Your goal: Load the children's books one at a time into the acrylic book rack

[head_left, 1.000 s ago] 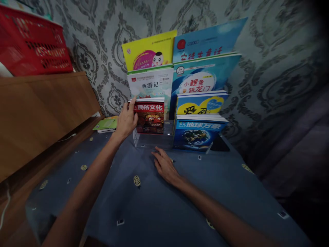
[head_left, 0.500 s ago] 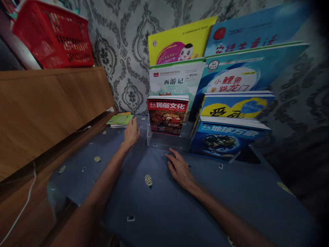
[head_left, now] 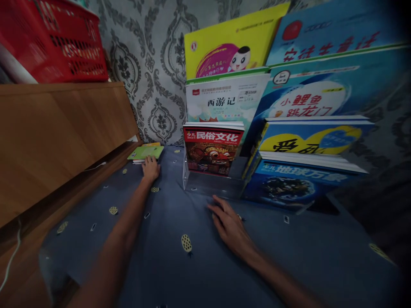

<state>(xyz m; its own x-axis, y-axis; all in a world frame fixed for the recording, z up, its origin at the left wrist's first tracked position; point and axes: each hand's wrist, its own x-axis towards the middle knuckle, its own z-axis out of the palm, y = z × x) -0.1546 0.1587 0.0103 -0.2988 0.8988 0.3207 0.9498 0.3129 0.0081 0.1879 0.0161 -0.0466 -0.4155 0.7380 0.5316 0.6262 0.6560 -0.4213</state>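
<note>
At the far left of the table, my left hand point(head_left: 150, 168) reaches to a small stack of thin books with a green book point(head_left: 141, 152) on it. Its fingertips rest over the near edge of the stack, fingers a little apart; I see no grip around a book. My right hand point(head_left: 229, 222) lies low over the tablecloth with fingers apart and holds nothing. It is in front of a clear acrylic rack point(head_left: 212, 185) of upright books. A red-covered book point(head_left: 213, 152) stands at the rack's front left, and a blue book with a globe point(head_left: 289, 186) at its front right.
Behind these stand a white book point(head_left: 221, 102), a yellow book point(head_left: 224, 47) and several blue ones. A wooden panel point(head_left: 64, 141) borders the left, with a red basket point(head_left: 70, 47) on top. Dark blue tablecloth point(head_left: 167, 273) covers the table. Patterned wallpaper rises behind.
My left hand has moved left from beside the stack onto its near edge. My right hand stays in front of the rack. The view has shifted slightly closer to the rack.
</note>
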